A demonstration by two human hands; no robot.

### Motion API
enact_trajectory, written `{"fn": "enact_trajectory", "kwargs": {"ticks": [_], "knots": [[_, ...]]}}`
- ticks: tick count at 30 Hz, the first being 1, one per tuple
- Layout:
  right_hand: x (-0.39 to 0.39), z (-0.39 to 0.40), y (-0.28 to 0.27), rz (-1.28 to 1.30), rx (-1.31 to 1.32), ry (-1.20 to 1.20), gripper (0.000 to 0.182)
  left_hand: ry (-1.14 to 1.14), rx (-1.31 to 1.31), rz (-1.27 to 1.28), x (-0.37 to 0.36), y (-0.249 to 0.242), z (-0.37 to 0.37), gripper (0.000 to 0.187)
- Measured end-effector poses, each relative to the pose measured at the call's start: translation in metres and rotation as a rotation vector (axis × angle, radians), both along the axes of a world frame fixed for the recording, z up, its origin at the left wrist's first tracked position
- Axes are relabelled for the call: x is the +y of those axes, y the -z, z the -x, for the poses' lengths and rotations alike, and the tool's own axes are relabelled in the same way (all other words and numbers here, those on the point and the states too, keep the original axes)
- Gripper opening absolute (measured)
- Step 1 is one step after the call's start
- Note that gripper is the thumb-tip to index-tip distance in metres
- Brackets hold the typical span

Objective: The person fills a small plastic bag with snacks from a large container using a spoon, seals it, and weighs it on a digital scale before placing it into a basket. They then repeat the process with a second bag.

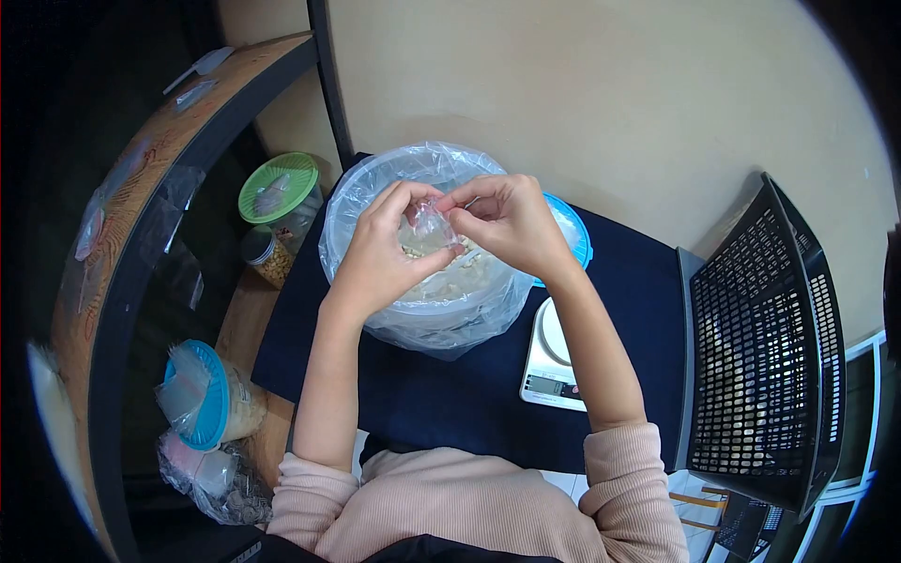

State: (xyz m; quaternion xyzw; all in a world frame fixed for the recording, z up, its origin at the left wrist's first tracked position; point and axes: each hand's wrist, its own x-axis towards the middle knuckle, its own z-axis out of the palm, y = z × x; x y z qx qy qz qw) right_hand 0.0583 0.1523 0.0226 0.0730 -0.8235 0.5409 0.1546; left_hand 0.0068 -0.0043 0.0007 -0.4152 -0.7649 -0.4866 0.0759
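My left hand (380, 251) is curled around a small clear plastic bag (433, 225), with its thumb along the lower side. The fingers of my right hand (511, 225) pinch the bag's upper right edge. Both hands are above a large round tub (375, 178) lined with a big clear plastic sheet. Pale, chip-like pieces (450, 281) lie inside the tub, partly hidden by my hands. Whether the small bag holds anything cannot be made out.
A white digital scale (554, 361) stands on the dark tabletop (450, 399), partly behind my right forearm. A blue lid (577, 239) lies behind my right wrist. At right is a black crate (765, 347). Left hold a wooden shelf (122, 206), a green-lidded container (280, 188), a jar (269, 255) and a blue-lidded tub (218, 399).
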Motion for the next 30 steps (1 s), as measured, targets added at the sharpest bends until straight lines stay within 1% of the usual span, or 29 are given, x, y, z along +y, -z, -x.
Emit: {"fn": "enact_trajectory", "kwargs": {"ticks": [3,7,10,12,13,15,18,22,24,28,30], "knots": [[-0.001,-0.003,-0.004,-0.076,-0.002,0.022,0.013,-0.01,0.006,-0.002,0.0,-0.001,0.0,0.043],[0.003,0.001,0.0,-0.039,-0.015,-0.054,0.013,0.004,0.029,-0.051,0.0,0.002,0.001,0.045],[0.002,0.002,0.001,-0.088,0.031,-0.037,0.013,-0.015,0.017,-0.026,-0.001,-0.001,-0.002,0.042],[0.001,0.004,0.004,-0.132,0.134,-0.006,0.013,-0.05,0.017,-0.01,-0.001,-0.001,-0.002,0.045],[0.001,0.005,0.003,-0.133,0.134,-0.007,0.013,-0.051,0.016,-0.01,0.0,0.0,-0.002,0.045],[0.002,0.006,0.002,-0.116,0.11,0.011,0.016,-0.027,0.082,-0.082,0.0,0.003,0.0,0.044],[0.004,0.005,-0.001,-0.158,0.086,0.015,0.02,-0.025,0.131,-0.036,-0.001,0.002,0.001,0.039],[0.007,0.004,-0.001,-0.14,0.043,0.026,0.022,-0.018,0.114,-0.047,0.0,0.0,0.0,0.035],[0.007,0.003,-0.004,-0.194,0.004,0.014,0.022,0.005,0.002,-0.06,-0.001,-0.001,-0.002,0.034],[0.011,0.008,-0.005,-0.231,0.015,-0.038,0.019,0.01,-0.01,-0.13,0.0,0.001,0.0,0.034],[0.016,0.02,0.006,0.102,0.041,0.025,0.018,-0.052,0.009,-0.167,-0.002,0.0,-0.001,0.035]]}}
